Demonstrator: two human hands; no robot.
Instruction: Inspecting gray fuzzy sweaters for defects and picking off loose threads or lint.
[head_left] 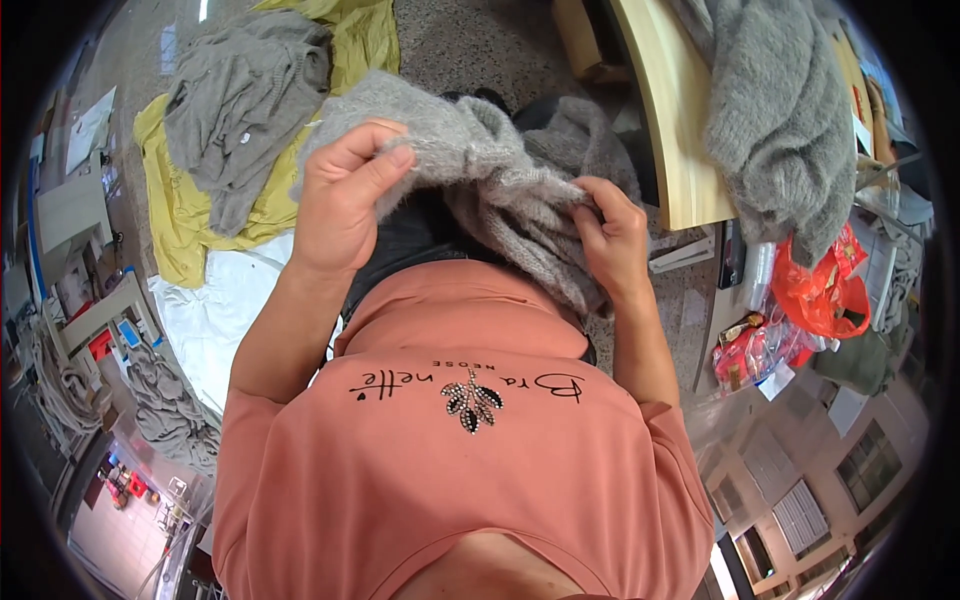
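I hold a fuzzy grey knitted garment (480, 150) in front of my chest with both hands. My left hand (345, 195) grips its upper left part, thumb and fingers pinched over the fabric. My right hand (610, 235) pinches a bunched fold on the garment's right side. The cloth hangs and twists between the two hands, over my lap. Below them I see my salmon-pink shirt (460, 450).
Another grey knit (240, 110) lies on a yellow cloth (185, 215) on the floor at upper left, beside a white sheet (215, 310). A wooden table (670, 120) at upper right carries a grey fuzzy sweater (780, 110). Red and orange bags (815, 290) sit at right.
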